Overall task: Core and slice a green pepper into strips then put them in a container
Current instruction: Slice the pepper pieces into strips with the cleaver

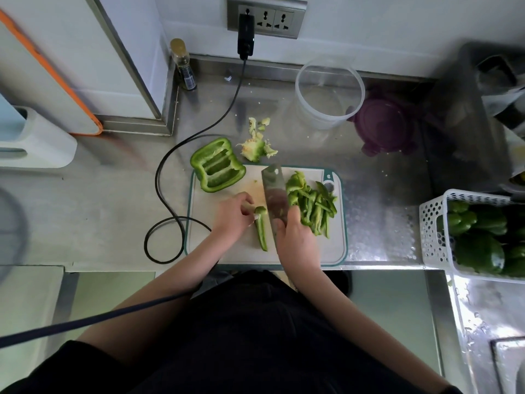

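Both forearms are bare all the way down, no sleeves past the elbow, no watch or bracelet showing; left hand and right hand are ungloved with no rings I can make out; fingers look slim, nails too blurry to judge; the torso is covered by a plain black top, dark fabric with faint vertical folds, no print or logo visible; short black sleeves just show at the bottom corners.
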The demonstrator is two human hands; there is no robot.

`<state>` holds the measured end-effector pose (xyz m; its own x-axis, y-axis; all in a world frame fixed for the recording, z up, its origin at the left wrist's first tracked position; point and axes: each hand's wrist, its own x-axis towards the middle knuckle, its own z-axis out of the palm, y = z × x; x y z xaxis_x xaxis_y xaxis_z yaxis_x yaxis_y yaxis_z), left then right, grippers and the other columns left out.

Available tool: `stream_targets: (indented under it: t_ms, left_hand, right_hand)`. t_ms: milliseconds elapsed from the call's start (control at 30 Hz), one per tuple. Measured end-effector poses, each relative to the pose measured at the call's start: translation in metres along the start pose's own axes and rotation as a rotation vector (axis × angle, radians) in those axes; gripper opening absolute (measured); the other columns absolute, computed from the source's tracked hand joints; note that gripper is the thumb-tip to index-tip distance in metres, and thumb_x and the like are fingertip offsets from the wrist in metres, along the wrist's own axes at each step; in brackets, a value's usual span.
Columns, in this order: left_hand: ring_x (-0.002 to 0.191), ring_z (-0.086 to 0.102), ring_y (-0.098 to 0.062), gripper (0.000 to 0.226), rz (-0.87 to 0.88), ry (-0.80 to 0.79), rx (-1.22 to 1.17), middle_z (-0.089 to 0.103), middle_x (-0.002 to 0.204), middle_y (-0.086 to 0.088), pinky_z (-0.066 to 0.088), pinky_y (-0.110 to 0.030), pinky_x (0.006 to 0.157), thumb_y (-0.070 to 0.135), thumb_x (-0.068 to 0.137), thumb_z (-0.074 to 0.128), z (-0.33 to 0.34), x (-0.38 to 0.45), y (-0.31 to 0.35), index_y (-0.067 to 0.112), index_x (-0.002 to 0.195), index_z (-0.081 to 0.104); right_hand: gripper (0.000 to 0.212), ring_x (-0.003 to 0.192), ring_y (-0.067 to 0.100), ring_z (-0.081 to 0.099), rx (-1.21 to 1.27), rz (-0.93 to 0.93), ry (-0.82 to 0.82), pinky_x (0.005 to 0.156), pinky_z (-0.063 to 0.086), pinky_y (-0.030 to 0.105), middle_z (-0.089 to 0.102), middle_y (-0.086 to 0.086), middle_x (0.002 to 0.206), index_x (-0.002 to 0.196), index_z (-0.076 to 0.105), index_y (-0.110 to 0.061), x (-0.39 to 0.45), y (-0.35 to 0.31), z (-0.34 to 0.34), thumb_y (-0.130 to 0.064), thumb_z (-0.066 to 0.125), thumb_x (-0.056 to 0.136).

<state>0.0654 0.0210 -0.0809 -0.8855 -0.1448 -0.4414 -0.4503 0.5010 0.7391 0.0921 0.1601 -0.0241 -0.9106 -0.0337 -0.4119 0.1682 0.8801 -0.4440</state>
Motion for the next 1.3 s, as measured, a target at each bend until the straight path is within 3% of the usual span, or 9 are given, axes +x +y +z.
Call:
stream_targets:
  t_ms: [100,233,467,667,967,1167,1300]
  left_hand:
    - [0.074,0.067,-0.02,0.01,-0.01,-0.011,-0.029,0.069,0.071,-0.001,0.052,-0.032,0.072,0.01,0.081,0.068,0.003,-0.003,-0.002,0.013,0.089,0.062]
    - [0.073,0.065,-0.018,0.011,-0.002,0.013,0.007,0.068,0.068,-0.001,0.049,-0.028,0.066,0.013,0.082,0.067,0.006,-0.004,-0.002,0.016,0.09,0.062]
    - [0.06,0.064,-0.016,0.01,0.002,0.019,-0.041,0.068,0.066,-0.008,0.049,-0.024,0.061,0.005,0.087,0.056,0.006,-0.004,0.001,0.013,0.088,0.062]
    - [0.067,0.064,-0.017,0.007,0.042,0.043,0.024,0.065,0.067,-0.003,0.049,-0.026,0.063,0.008,0.085,0.06,0.008,-0.004,0.001,0.01,0.089,0.065]
    - [0.072,0.064,-0.02,0.007,0.006,0.07,0.037,0.066,0.069,-0.002,0.05,-0.029,0.064,0.011,0.082,0.06,0.012,-0.002,-0.001,0.017,0.081,0.063]
    - [0.07,0.062,-0.017,0.003,-0.021,0.08,0.009,0.066,0.072,-0.001,0.047,-0.025,0.062,0.011,0.081,0.064,0.013,0.0,-0.001,0.014,0.083,0.065]
    - [0.076,0.064,-0.02,0.006,-0.007,0.081,-0.036,0.068,0.08,-0.009,0.052,-0.03,0.072,0.008,0.082,0.067,0.014,0.001,-0.003,0.009,0.088,0.067]
  right_hand:
    - [0.017,0.058,0.028,0.05,-0.026,-0.032,-0.021,0.046,0.034,0.032,0.048,0.004,0.065,0.106,0.033,-0.01,-0.004,-0.002,0.002,-0.026,0.032,0.102]
    - [0.017,0.06,0.03,0.05,-0.037,-0.042,-0.033,0.051,0.039,0.034,0.043,0.0,0.06,0.108,0.033,-0.01,-0.004,-0.002,0.007,-0.025,0.031,0.103]
    - [0.02,0.052,0.025,0.046,-0.063,-0.038,-0.01,0.046,0.037,0.032,0.041,-0.002,0.058,0.112,0.035,-0.008,-0.004,-0.002,0.014,-0.026,0.031,0.103]
    - [0.018,0.047,0.019,0.04,-0.167,-0.063,0.005,0.039,0.025,0.026,0.038,-0.003,0.055,0.117,0.034,-0.009,-0.004,0.002,0.019,-0.022,0.033,0.103]
    - [0.019,0.049,0.023,0.048,-0.244,-0.053,0.016,0.037,0.027,0.024,0.039,-0.002,0.052,0.119,0.034,-0.008,0.0,0.007,0.03,-0.009,0.038,0.1]
    - [0.023,0.052,0.026,0.052,-0.214,-0.05,-0.003,0.04,0.032,0.028,0.053,0.005,0.061,0.12,0.029,-0.009,0.006,0.008,0.035,-0.005,0.036,0.099]
    - [0.022,0.06,0.028,0.057,-0.18,-0.027,-0.022,0.049,0.04,0.032,0.061,0.01,0.071,0.12,0.029,-0.009,0.006,0.011,0.039,-0.007,0.037,0.1]
